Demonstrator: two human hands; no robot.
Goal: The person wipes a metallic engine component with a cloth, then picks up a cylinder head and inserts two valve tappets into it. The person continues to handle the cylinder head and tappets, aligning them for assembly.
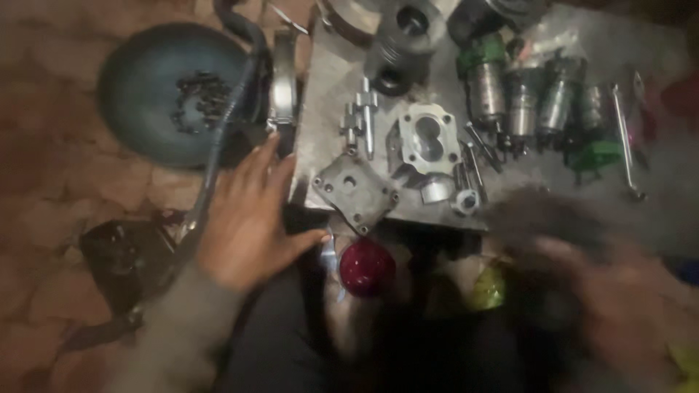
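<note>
The left hand [244, 218] lies flat, fingers spread, holding nothing, just left of the square metal cover plate [357, 191] at the worktop [328, 94] edge. The plate is grey with bolt holes. The right hand [619, 306] is blurred; its grip is unclear.

The right hand [619, 291] was smeared by motion blur, so its fingers and anything beneath them could not be told. Beyond the left hand's [244, 218] fingertips, the hose [240, 80] ran off the top edge.

Repair workshop: pump parts [426, 142], wrench [625, 142]
</note>
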